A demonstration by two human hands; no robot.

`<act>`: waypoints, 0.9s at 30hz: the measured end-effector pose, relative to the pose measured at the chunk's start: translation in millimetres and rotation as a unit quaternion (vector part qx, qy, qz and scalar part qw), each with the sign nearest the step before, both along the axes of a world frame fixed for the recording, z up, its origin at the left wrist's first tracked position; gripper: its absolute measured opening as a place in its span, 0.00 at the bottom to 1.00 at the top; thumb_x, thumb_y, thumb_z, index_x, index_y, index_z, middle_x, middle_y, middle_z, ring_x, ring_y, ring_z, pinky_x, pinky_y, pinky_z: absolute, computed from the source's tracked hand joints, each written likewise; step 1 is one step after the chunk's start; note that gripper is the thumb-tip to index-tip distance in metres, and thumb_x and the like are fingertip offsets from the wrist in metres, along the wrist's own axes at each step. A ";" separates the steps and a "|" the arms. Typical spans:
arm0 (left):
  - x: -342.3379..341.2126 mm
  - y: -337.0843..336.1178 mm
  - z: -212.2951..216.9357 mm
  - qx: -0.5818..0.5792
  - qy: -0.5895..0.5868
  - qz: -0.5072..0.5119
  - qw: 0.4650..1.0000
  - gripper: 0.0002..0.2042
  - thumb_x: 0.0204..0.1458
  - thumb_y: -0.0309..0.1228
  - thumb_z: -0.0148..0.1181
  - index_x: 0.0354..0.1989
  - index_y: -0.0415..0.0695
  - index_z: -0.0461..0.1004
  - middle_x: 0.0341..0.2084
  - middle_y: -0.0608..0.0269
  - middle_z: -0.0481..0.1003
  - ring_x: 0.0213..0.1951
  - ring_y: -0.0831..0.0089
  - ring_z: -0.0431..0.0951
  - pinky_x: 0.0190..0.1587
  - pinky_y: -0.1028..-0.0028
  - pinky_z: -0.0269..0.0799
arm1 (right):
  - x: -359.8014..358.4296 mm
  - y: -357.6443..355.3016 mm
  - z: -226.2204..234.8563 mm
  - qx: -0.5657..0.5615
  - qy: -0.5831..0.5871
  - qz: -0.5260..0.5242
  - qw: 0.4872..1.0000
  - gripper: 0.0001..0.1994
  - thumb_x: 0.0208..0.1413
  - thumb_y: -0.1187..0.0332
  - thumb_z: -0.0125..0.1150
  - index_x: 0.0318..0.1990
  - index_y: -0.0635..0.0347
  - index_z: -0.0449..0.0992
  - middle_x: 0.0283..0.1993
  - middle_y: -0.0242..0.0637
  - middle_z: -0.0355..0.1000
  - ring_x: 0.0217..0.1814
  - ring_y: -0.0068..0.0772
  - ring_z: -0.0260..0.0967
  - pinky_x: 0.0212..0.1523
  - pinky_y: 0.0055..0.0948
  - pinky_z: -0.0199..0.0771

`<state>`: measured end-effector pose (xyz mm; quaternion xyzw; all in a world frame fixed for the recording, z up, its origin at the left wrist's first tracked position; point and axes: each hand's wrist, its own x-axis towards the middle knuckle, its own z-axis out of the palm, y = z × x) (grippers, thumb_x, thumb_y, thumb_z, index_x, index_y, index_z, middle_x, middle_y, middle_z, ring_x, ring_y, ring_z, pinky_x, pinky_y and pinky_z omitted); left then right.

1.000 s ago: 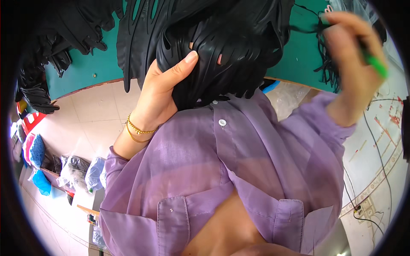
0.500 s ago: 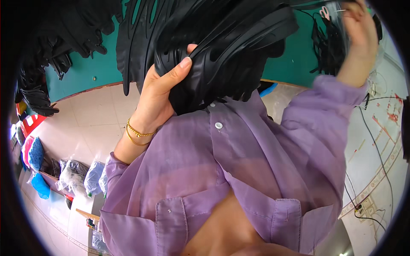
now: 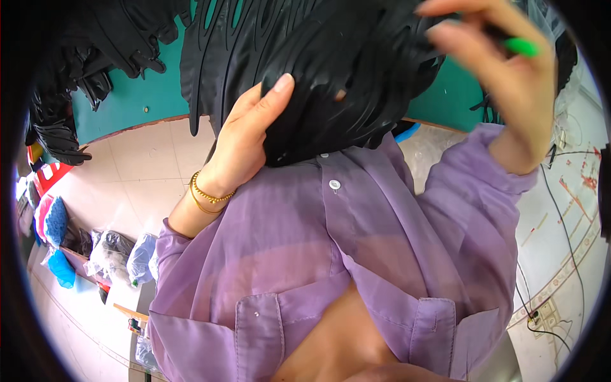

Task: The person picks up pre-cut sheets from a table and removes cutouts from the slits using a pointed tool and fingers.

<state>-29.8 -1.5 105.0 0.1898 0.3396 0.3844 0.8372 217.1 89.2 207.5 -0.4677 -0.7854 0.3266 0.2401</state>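
Observation:
A thick bundle of black, rubbery, glove-like pieces (image 3: 331, 95) with long narrow fingers is held up in front of my chest. My left hand (image 3: 251, 121) grips its left side, the thumb lying on top and the other fingers hidden behind the layers. A fingertip peeks through a gap in the folds. My right hand (image 3: 503, 70), smeared by motion, is at the bundle's upper right with thumb and forefinger apart. Tucked in that hand is a slim thing with a bright green end (image 3: 522, 46); the rest of it is hidden.
Behind the bundle is a green table (image 3: 146, 99). More black glove-like pieces (image 3: 121, 51) hang over its left edge. Bagged goods (image 3: 114, 258) stand on the floor at left. Black cables (image 3: 563, 223) run along the right side.
My right hand has come in from the far upper right toward the bundle, and the green end now shows in it. The bundle's upper layers have shifted; my left hand keeps its grip.

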 end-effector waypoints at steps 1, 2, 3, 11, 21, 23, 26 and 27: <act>2.4 0.0 3.3 0.023 0.038 -0.005 0.999 0.17 0.64 0.36 0.46 0.52 0.35 0.69 0.47 0.57 0.74 0.49 0.73 0.74 0.54 0.73 0.67 | -12.7 -3.3 2.3 -0.041 -0.013 0.037 0.998 0.07 0.50 0.75 0.64 0.37 0.64 0.77 0.21 0.26 0.66 0.20 0.13 0.57 0.21 0.17 0.54; 4.1 -0.5 5.3 0.046 0.075 -0.008 0.996 0.16 0.64 0.34 0.45 0.52 0.34 0.68 0.47 0.56 0.75 0.48 0.71 0.75 0.54 0.71 0.68 | -26.0 -5.7 4.1 -0.083 -0.026 0.074 0.993 0.09 0.49 0.76 0.65 0.39 0.64 0.78 0.20 0.28 0.66 0.19 0.14 0.56 0.21 0.19 0.53; 5.3 -0.3 7.1 0.049 0.074 -0.012 0.996 0.16 0.64 0.34 0.45 0.52 0.34 0.68 0.47 0.56 0.75 0.48 0.71 0.75 0.54 0.71 0.68 | -30.8 -6.0 2.6 -0.066 -0.014 0.110 0.992 0.10 0.48 0.74 0.66 0.39 0.64 0.78 0.22 0.29 0.67 0.21 0.17 0.58 0.22 0.20 0.56; -1.5 -5.4 -5.0 0.074 -0.036 -0.004 0.997 0.16 0.64 0.37 0.47 0.42 0.36 0.75 0.41 0.61 0.77 0.44 0.78 0.75 0.47 0.79 0.70 | -52.3 -19.6 -49.9 0.125 0.021 0.186 0.974 0.11 0.42 0.73 0.70 0.36 0.60 0.79 0.28 0.33 0.72 0.24 0.28 0.63 0.25 0.25 0.62; 4.2 -2.6 -13.9 -0.010 -0.091 0.071 0.993 0.12 0.63 0.28 0.46 0.51 0.37 0.69 0.47 0.55 0.75 0.48 0.70 0.76 0.54 0.70 0.72 | -37.7 -2.2 -56.1 -0.134 0.215 -0.080 0.964 0.11 0.66 0.63 0.50 0.35 0.61 0.70 0.30 0.29 0.71 0.22 0.10 0.54 0.24 0.13 0.54; 5.5 -0.5 -11.8 -0.002 -0.091 0.076 0.993 0.12 0.62 0.28 0.47 0.51 0.37 0.69 0.47 0.54 0.75 0.48 0.70 0.77 0.54 0.70 0.72 | -38.1 2.2 -60.1 -0.203 0.285 -0.072 0.934 0.12 0.66 0.62 0.49 0.34 0.60 0.69 0.29 0.29 0.71 0.20 0.09 0.50 0.21 0.13 0.51; 0.6 -4.5 -20.8 0.001 -0.080 0.079 0.994 0.11 0.61 0.27 0.49 0.49 0.37 0.71 0.45 0.58 0.76 0.46 0.74 0.77 0.52 0.74 0.72 | -41.7 8.5 -53.3 -0.303 0.359 -0.075 0.880 0.12 0.67 0.61 0.47 0.32 0.57 0.67 0.26 0.26 0.68 0.16 0.08 0.45 0.18 0.12 0.45; 0.2 -2.0 -22.3 -0.002 -0.076 0.056 0.996 0.09 0.61 0.26 0.51 0.47 0.37 0.72 0.43 0.61 0.77 0.44 0.78 0.77 0.51 0.78 0.71 | -39.3 9.6 -43.5 -0.323 0.367 -0.106 0.866 0.13 0.67 0.61 0.46 0.31 0.56 0.66 0.25 0.25 0.66 0.15 0.08 0.43 0.17 0.11 0.43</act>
